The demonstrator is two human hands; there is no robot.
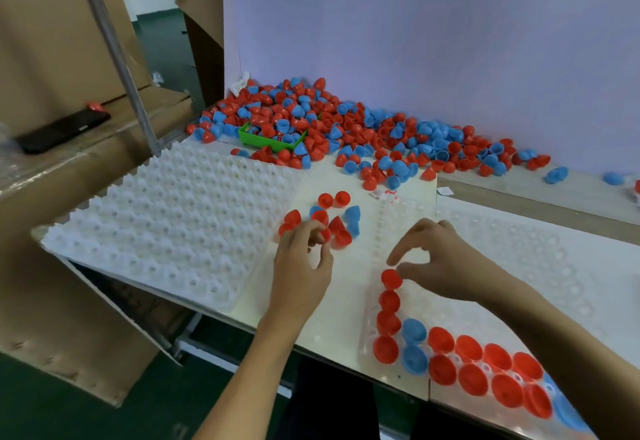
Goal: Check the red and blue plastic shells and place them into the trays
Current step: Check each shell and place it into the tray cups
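A big pile of red and blue plastic shells point(346, 127) lies at the back of the table. A small loose group of shells point(332, 211) sits between two trays. My left hand point(304, 266) reaches into this group, fingers curled around a red shell point(326, 234). The clear tray point(519, 266) on the right holds red and blue shells in its near rows and a column of red ones on its left edge. My right hand point(446, 263) pinches the top red shell of that column point(391, 279) with thumb and forefinger as it sits in its pocket.
A white bumpy tray point(173, 224) with nothing in it lies on the left, overhanging the table edge. A green bin point(249, 138) is half buried in the pile. Cardboard boxes stand on the left with a black phone point(62, 131) on one. A metal pole point(114, 51) slants down to the table corner.
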